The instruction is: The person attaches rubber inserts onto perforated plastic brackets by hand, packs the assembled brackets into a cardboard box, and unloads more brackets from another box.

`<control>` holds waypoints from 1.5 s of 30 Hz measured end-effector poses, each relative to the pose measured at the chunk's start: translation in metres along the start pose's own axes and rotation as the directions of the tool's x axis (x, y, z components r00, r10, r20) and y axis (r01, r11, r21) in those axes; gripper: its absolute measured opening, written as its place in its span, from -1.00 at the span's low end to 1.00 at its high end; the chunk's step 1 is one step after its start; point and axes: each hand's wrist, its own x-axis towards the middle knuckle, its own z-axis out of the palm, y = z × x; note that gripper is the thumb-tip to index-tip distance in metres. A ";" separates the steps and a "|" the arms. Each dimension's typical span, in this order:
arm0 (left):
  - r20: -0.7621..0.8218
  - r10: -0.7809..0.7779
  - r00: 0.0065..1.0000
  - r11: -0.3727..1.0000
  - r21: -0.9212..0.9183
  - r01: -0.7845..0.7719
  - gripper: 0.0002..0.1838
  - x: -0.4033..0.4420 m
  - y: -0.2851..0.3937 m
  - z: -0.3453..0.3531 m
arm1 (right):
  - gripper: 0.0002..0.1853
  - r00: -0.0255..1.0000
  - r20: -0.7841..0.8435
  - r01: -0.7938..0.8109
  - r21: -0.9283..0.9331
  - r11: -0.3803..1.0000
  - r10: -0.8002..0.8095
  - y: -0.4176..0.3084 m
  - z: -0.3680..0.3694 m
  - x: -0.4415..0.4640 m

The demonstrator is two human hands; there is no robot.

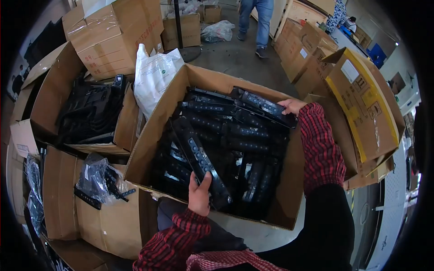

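Observation:
A large open cardboard box (293,198) in front of me is filled with several long black plastic parts (246,131), each with a row of round holes or studs. My left hand (199,195) grips one such black strip (199,156) near its lower end, thumb on top, the strip slanting over the pile. At the box's far right corner, my right hand (293,106) is closed on the end of another black strip (260,103), which lies across the top of the pile. The fingers' undersides are hidden on both hands.
Left of the box stand a carton of black parts (124,128), a white bag (156,77) and a lower carton (110,226) with plastic-wrapped pieces (97,180). A yellow-taped carton (368,108) rises at right. A person in jeans (260,22) is on the floor beyond.

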 end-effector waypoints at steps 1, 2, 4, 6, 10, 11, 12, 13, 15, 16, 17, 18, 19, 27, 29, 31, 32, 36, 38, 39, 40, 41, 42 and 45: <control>-0.001 0.008 1.000 1.000 -0.005 -0.008 -0.77 -0.001 0.001 0.001 | -0.51 0.999 -0.029 0.023 -0.110 0.994 -0.026 0.013 -0.003 0.014; -0.001 0.006 1.000 1.000 0.020 -0.006 -0.77 -0.002 0.002 0.001 | -0.51 0.997 -0.040 0.051 -0.235 0.971 -0.062 0.024 -0.009 0.024; -0.011 0.023 1.000 0.999 0.041 -0.022 -0.74 -0.003 0.005 0.006 | -0.57 0.992 -0.113 -0.003 -0.493 0.870 -0.060 0.024 -0.010 0.031; -0.011 0.021 1.000 0.999 0.037 -0.021 -0.70 -0.001 0.006 0.010 | -0.64 0.944 -0.328 -0.208 -0.535 0.819 0.025 0.036 -0.001 0.029; -0.028 -0.020 0.999 0.998 0.057 0.021 -0.70 0.004 0.007 0.009 | -0.65 0.852 -0.514 -0.305 -0.337 0.891 0.097 0.068 0.002 0.042; -0.070 -0.049 0.996 0.997 0.058 0.053 -0.70 0.003 0.007 0.009 | -0.66 0.859 -0.505 -0.297 -0.354 0.887 0.086 0.075 0.003 0.044; -0.069 -0.054 0.996 0.996 0.064 0.059 -0.70 0.003 0.007 0.011 | -0.68 0.866 -0.494 -0.289 -0.369 0.883 0.077 0.078 0.007 0.043; -0.054 -0.006 0.999 0.998 0.067 0.010 -0.71 0.003 0.006 0.014 | -0.69 0.829 -0.554 -0.322 -0.362 0.875 0.076 0.062 0.013 0.035; -0.029 0.077 0.997 0.995 0.066 -0.075 -0.72 0.004 0.001 0.009 | -0.76 0.467 -0.884 -0.307 -0.169 0.937 -0.007 0.120 0.020 0.072; -0.023 0.099 0.995 0.994 0.057 -0.097 -0.72 0.005 -0.004 0.004 | -0.80 0.633 -0.747 -0.237 -0.439 0.866 -0.205 0.137 0.010 0.073; 0.001 0.063 0.998 0.996 0.059 -0.063 -0.75 0.001 -0.001 0.002 | -0.80 0.554 -0.804 -0.164 -0.359 0.919 -0.215 0.105 0.022 0.050; 0.032 0.043 0.999 0.997 0.055 -0.045 -0.77 0.000 0.002 -0.001 | -0.73 0.591 -0.737 -0.210 -0.532 0.820 -0.327 0.116 0.010 0.051; 0.009 0.021 1.000 0.998 0.055 -0.022 -0.77 0.000 0.002 -0.002 | -0.73 0.689 -0.682 -0.207 -0.508 0.836 -0.244 0.059 0.013 0.017; 0.042 -0.021 0.999 0.999 0.033 0.020 -0.69 -0.005 0.008 0.005 | -0.63 0.844 -0.414 0.056 -0.567 0.822 -0.342 0.052 0.092 0.009; 0.025 0.010 1.000 1.000 0.015 -0.011 -0.80 -0.003 0.004 0.004 | -0.64 0.808 -0.534 -0.118 -0.561 0.820 -0.249 0.056 0.103 0.018; 0.001 0.027 1.000 0.999 0.032 -0.027 -0.80 -0.001 -0.002 -0.004 | -0.65 0.794 -0.553 -0.138 -0.571 0.809 -0.254 0.061 0.095 0.023; -0.013 0.035 0.999 0.998 0.051 -0.035 -0.80 0.000 -0.004 -0.007 | -0.67 0.776 -0.579 -0.172 -0.576 0.799 -0.251 0.066 0.088 0.024; 0.062 -0.021 0.998 0.999 0.040 0.018 -0.64 0.002 -0.001 -0.008 | -0.79 0.693 -0.698 -0.339 -0.538 0.772 -0.182 0.019 0.093 0.001; 0.072 -0.017 0.997 0.999 0.037 0.015 -0.64 0.005 -0.004 -0.008 | -0.84 0.719 -0.675 -0.387 -0.585 0.713 -0.164 0.037 0.095 0.009; 0.081 -0.003 0.997 0.999 0.034 0.000 -0.64 0.007 -0.005 -0.010 | -0.82 0.712 -0.695 -0.457 -0.569 0.684 -0.101 0.051 0.093 0.015; 0.069 -0.006 0.998 1.000 0.030 0.004 -0.64 0.005 -0.003 -0.008 | -0.79 0.703 -0.710 -0.523 -0.552 0.649 -0.038 0.058 0.093 0.015; 0.022 -0.019 1.000 0.999 0.047 0.018 -0.73 0.002 0.000 -0.004 | -0.73 0.747 -0.665 -0.507 -0.592 0.626 -0.023 0.065 0.090 0.012; -0.026 -0.031 0.999 0.997 0.063 0.032 -0.81 0.001 0.001 -0.001 | -0.73 0.755 -0.655 -0.500 -0.598 0.627 -0.022 0.052 0.093 0.007; 0.000 0.004 1.000 0.998 0.056 -0.004 -0.80 0.008 -0.004 0.001 | -0.62 0.614 -0.734 -0.349 -0.583 0.734 -0.291 0.014 0.110 -0.011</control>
